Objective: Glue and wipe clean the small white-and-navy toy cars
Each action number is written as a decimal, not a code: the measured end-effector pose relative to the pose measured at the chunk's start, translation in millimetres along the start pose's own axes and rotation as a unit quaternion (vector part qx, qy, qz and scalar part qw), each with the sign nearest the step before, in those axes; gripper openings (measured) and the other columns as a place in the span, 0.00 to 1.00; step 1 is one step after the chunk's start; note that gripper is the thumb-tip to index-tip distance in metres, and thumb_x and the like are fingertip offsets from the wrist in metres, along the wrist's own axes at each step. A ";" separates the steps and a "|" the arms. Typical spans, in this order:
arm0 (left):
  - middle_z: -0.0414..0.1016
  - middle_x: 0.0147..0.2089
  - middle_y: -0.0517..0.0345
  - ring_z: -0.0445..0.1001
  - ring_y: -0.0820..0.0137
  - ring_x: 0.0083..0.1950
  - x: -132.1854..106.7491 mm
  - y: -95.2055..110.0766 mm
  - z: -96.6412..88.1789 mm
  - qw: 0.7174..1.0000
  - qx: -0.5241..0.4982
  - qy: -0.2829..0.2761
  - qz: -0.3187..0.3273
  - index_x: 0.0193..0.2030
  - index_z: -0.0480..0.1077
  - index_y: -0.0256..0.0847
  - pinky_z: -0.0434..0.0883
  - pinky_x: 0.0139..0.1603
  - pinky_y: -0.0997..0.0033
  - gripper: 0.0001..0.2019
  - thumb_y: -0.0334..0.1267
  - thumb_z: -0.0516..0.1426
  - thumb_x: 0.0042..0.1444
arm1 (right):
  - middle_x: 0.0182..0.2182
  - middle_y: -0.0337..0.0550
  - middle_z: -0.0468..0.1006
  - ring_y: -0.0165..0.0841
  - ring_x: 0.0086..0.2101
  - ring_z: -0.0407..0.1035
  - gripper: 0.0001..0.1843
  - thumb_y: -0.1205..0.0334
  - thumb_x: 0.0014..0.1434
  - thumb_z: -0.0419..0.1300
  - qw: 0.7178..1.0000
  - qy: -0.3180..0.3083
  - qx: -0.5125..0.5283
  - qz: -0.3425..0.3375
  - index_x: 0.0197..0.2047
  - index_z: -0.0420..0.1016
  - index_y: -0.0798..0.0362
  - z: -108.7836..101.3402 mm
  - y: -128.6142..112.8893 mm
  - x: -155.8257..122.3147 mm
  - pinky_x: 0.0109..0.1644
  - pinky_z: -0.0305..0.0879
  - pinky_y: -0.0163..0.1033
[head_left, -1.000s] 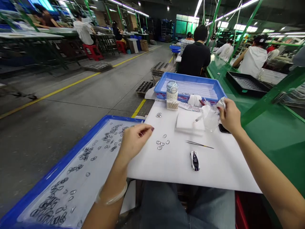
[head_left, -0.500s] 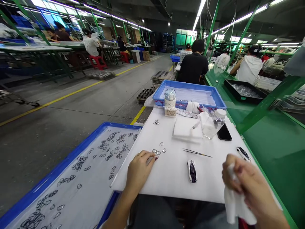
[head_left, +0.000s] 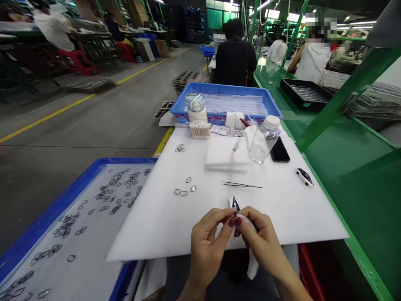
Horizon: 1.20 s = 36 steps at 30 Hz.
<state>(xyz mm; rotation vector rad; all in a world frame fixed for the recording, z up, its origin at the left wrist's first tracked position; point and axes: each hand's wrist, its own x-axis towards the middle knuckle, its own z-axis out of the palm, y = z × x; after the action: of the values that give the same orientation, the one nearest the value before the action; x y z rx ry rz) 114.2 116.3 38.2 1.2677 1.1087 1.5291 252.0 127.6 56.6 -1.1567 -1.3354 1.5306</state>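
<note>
My two hands meet at the near edge of the white board. My right hand is closed on a white cloth that hangs down below the board edge. My left hand pinches its fingertips against the cloth; what it pinches is too small to make out. A small dark-and-white piece lies on the board just beyond my fingers. A few clear lenses lie to the left of it, and thin tweezers lie further back.
A blue tray with many small lenses sits at my left. On the board's far side are a white pad, a clear bottle, a black phone, cotton swabs and another blue tray. Other people work along the green bench.
My left hand left the loose lenses and came to the middle. My right hand brought the cloth in from the right, so both hands now touch at the board's near edge.
</note>
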 end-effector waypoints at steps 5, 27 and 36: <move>0.72 0.42 0.53 0.75 0.69 0.38 2.2 -19.4 -5.8 0.970 -0.188 -0.114 -0.100 0.43 0.82 0.48 0.76 0.34 0.74 0.07 0.41 0.62 0.61 | 0.20 0.32 0.65 0.21 0.19 0.51 0.23 0.42 0.60 0.63 0.989 -0.051 0.113 0.080 0.31 0.69 0.55 -2.8 5.4 -0.2 0.23 0.48 0.29; 0.80 0.26 0.59 0.75 0.77 0.27 5.8 -14.8 1.4 0.917 -0.327 0.060 -0.220 0.29 0.83 0.45 0.75 0.32 0.81 0.09 0.44 0.74 0.43 | 0.33 0.45 0.75 0.28 0.25 0.70 0.11 0.71 0.60 0.61 0.787 0.147 -0.402 -0.444 0.45 0.80 0.52 6.6 -0.4 8.9 0.25 0.70 0.33; 0.80 0.26 0.56 0.76 0.72 0.26 6.5 -13.2 -0.7 0.923 -0.301 0.058 -0.233 0.28 0.83 0.44 0.77 0.32 0.73 0.12 0.47 0.74 0.40 | 0.33 0.44 0.76 0.27 0.23 0.69 0.12 0.71 0.60 0.60 0.798 0.125 -0.404 -0.430 0.46 0.79 0.50 -2.9 -13.5 6.6 0.24 0.70 0.33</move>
<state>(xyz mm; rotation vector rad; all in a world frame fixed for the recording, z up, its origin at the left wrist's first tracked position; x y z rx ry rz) 113.5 125.8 27.0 0.4570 0.8310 1.4225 252.9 136.6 68.9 -0.9163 -1.9988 0.1061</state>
